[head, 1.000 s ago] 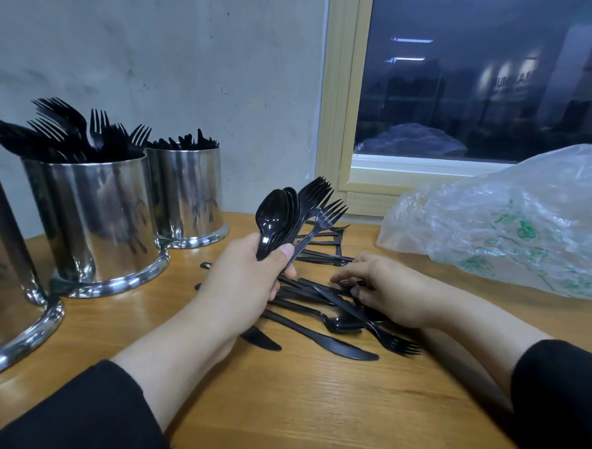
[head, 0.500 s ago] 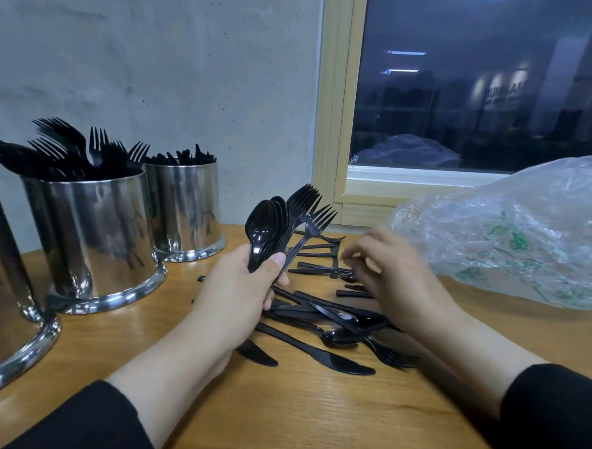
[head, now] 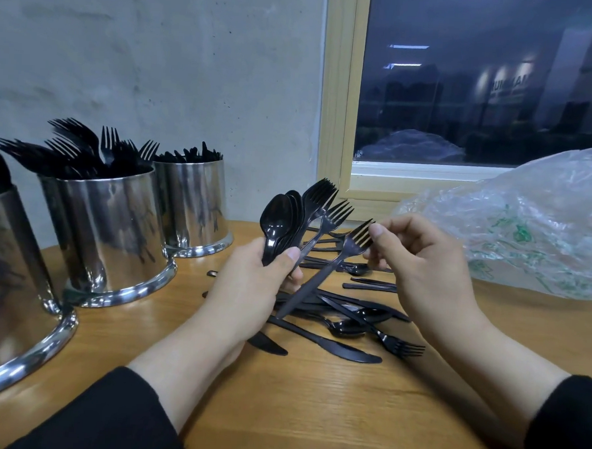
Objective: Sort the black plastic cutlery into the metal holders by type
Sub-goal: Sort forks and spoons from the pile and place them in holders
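Observation:
My left hand (head: pixel 250 290) grips a bunch of black spoons and forks (head: pixel 298 217), heads up, above the table. My right hand (head: pixel 426 269) pinches the head of a single black fork (head: pixel 333 264), whose handle slants down to the left towards my left hand. Under both hands lies a loose pile of black cutlery (head: pixel 347 323) with knives, spoons and forks. Three metal holders stand at the left: the near one (head: pixel 6 298), the middle one (head: pixel 109 228) full of forks, and the far one (head: pixel 196 205) with black handles showing.
A crumpled clear plastic bag (head: pixel 528 222) lies at the right by the window frame (head: pixel 337 123). The wooden table (head: pixel 312 414) meets a grey wall behind the holders.
My right hand has left the pile and lifted a fork off it, raising it up beside the bunch in my left hand. The left hand has stayed in place.

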The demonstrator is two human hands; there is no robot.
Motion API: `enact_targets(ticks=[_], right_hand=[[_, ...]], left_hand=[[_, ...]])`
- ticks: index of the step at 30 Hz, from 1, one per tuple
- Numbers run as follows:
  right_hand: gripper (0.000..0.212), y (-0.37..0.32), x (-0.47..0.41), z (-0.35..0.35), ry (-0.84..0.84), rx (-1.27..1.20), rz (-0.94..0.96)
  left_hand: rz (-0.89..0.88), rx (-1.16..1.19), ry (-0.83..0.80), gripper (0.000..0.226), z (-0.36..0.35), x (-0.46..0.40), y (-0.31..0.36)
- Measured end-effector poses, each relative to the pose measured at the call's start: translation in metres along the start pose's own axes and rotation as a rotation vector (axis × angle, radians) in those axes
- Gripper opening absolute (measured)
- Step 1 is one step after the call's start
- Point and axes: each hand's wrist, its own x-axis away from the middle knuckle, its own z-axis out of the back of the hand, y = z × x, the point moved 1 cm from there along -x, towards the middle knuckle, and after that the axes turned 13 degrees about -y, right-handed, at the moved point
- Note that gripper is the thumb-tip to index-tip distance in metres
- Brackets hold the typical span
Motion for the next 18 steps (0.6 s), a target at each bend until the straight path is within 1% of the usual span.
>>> enact_targets(ticks=[2,5,7,12,15,17,18], right_hand=[[0.012,0.002,0.000,0.001,0.010,0.021,-0.025],[0.014,0.004,-0.001,0.005,0.032,0.105,-0.053],[0.015,0.005,-0.002,0.007,0.039,0.158,-0.070],[0.013,0.004,-0.002,0.007,0.034,0.184,-0.088],[0.012,0.009,-0.004,0.008,0.039,0.215,-0.096],[0.035,0.013,-0.006,0.010,0.021,0.168,-0.146],[0.046,0.014,-0.006,0.011,-0.030,0.081,-0.176]], left_hand=[[0.026,0.019,-0.074,0.020,-0.002,0.000,-0.001],[0.038,0.037,-0.176,0.026,-0.005,0.001,-0.001],[0.039,0.054,-0.213,0.025,-0.007,0.003,0.001],[0.044,0.044,-0.312,0.023,-0.010,0.008,0.005],[0.052,0.059,-0.311,0.020,-0.009,0.008,0.004],[0.052,0.094,-0.311,0.017,-0.008,0.007,0.004],[0.053,0.110,-0.330,0.017,-0.008,0.007,0.004]])
